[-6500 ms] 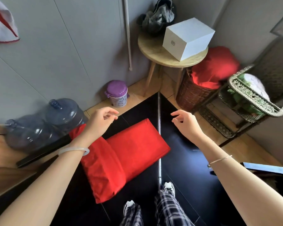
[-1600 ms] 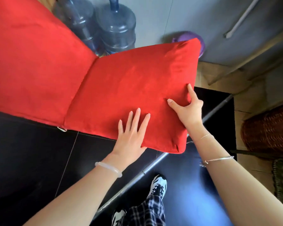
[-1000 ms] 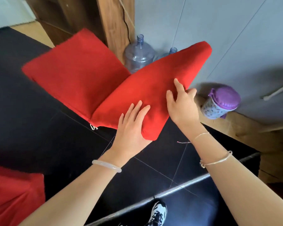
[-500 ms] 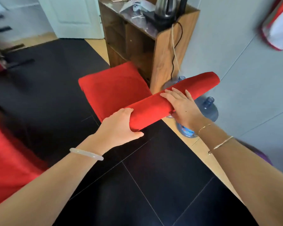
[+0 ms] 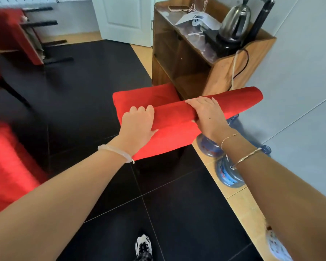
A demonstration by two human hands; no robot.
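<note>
Fingers of the left hand curled over the folded red cushion; right hand clasped its upper flap. Cushion hung above the black floor, before the wooden cabinet. Carry judged underway; next move needs both grips through set-down.

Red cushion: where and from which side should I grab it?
Take the red cushion along its upper edge from above, hands spaced apart, as the left hand and right hand do. It is wide, soft and folded; one hand may let it sag.
</note>
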